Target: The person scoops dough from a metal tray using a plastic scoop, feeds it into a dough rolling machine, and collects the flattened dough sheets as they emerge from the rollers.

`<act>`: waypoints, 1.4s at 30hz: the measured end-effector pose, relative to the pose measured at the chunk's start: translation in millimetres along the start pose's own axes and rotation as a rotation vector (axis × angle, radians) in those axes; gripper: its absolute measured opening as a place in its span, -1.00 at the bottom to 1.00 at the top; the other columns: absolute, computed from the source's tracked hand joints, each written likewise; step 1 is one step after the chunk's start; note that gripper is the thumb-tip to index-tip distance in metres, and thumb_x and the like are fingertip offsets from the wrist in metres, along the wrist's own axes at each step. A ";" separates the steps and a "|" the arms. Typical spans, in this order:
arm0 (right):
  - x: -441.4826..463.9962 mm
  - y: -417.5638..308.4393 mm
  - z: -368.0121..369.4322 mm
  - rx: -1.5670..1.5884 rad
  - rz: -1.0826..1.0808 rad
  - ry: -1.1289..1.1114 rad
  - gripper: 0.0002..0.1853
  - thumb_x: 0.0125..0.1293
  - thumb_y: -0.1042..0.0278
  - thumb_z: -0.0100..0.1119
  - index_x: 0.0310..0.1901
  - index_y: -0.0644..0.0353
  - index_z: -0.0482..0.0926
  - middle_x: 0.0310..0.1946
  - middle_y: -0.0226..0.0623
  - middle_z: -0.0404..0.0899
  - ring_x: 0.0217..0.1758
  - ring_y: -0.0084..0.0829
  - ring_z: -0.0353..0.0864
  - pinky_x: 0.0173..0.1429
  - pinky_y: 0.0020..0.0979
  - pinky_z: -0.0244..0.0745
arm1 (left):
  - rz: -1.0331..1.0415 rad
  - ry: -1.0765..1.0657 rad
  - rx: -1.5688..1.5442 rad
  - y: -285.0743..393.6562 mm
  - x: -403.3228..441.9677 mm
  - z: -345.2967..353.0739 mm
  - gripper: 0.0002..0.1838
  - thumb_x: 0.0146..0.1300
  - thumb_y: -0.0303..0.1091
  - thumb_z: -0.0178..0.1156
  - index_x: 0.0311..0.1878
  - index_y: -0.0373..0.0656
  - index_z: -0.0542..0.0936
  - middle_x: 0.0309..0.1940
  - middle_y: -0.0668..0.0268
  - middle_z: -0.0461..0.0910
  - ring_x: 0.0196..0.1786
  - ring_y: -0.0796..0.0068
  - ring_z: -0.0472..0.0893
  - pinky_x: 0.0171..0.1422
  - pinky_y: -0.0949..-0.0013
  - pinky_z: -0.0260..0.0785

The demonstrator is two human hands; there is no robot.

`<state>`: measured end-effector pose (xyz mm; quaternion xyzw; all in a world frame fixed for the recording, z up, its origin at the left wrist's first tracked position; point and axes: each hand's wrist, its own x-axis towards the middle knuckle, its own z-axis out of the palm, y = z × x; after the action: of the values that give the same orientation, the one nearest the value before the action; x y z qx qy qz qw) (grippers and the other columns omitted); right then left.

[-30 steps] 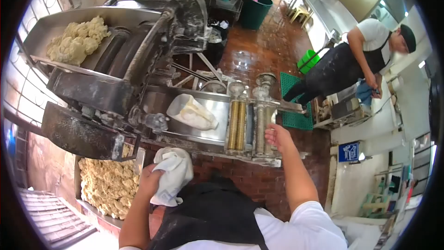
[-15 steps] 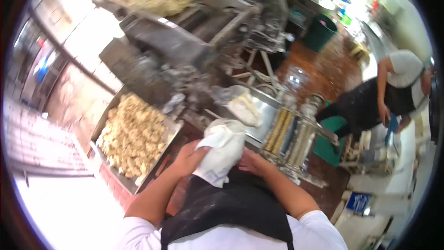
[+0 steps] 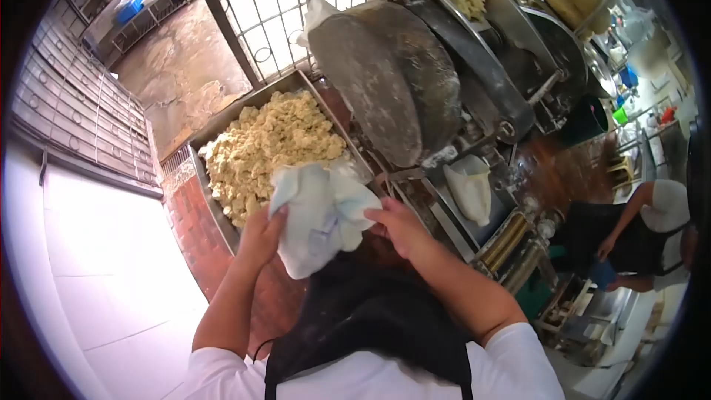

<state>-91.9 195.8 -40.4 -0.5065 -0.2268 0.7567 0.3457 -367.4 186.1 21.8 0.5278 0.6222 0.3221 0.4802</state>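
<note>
White cloth [image 3: 320,215] held between two hands, near a tray [image 3: 333,124] of crumbly dough [image 3: 270,133].
Head view: the cloth hangs in front of the dark apron [image 3: 370,318], partly overlapping the tray's near end in view; whether they touch, I cannot tell. The left hand [image 3: 261,238] has its fingers clamped on one side, thumb uppermost; the right hand [image 3: 402,228] pinches the opposite side between thumb and fingers. Rumpled and sagging, it should handle as light, soft and limp, with little risk of breaking; opposite edges look the best hold, since a grip in the middle would let it bunch.
</note>
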 end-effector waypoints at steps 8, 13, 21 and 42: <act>-29.9 -111.1 138.8 -0.134 -0.501 -0.288 -0.79 0.34 0.45 0.13 -0.01 0.19 0.47 -0.16 -0.46 0.55 -0.12 -0.65 0.49 0.04 -0.54 0.37 | 0.037 0.207 -0.467 -10.6 -5.8 -118.5 -0.44 0.32 -0.06 0.09 0.15 -0.41 0.44 -0.01 0.13 0.57 0.02 0.36 0.56 0.13 0.33 0.39; -55.6 -165.2 219.2 0.072 -0.813 -0.490 -0.76 0.35 0.43 0.13 0.02 0.24 0.43 -0.19 -0.43 0.53 -0.17 -0.69 0.46 -0.02 -0.53 0.39 | 0.399 -0.286 -1.045 -33.6 -18.6 -160.0 0.15 -0.01 0.47 0.08 0.41 -0.34 0.14 0.41 -0.07 0.13 0.42 -0.04 0.20 0.48 -0.02 0.07; -0.3 -179.9 250.5 -0.611 -1.126 -0.115 -0.75 0.26 0.34 0.19 -0.14 0.35 0.49 -0.33 -0.22 0.61 -0.29 -0.49 0.59 -0.18 -0.43 0.49 | 0.131 -0.005 -0.982 -7.1 1.4 -145.4 -0.38 0.14 -0.31 0.20 0.26 -0.37 0.32 0.10 0.08 0.50 0.13 0.24 0.53 0.26 0.25 0.39; 42.4 -78.2 178.4 -0.602 -0.638 0.044 -0.24 0.21 0.42 0.15 0.42 0.30 0.05 0.33 0.16 0.22 0.44 -0.10 0.19 0.48 -0.31 0.07 | -0.075 0.213 -0.612 -99.3 50.0 -194.3 -0.58 0.38 -0.10 0.10 0.10 -0.26 0.46 -0.09 0.20 0.54 0.01 0.38 0.54 0.14 0.30 0.39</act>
<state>-244.2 280.4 56.6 -0.5052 -0.5750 0.5012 0.4037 -583.2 231.6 -16.8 0.2991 0.5621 0.5297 0.5604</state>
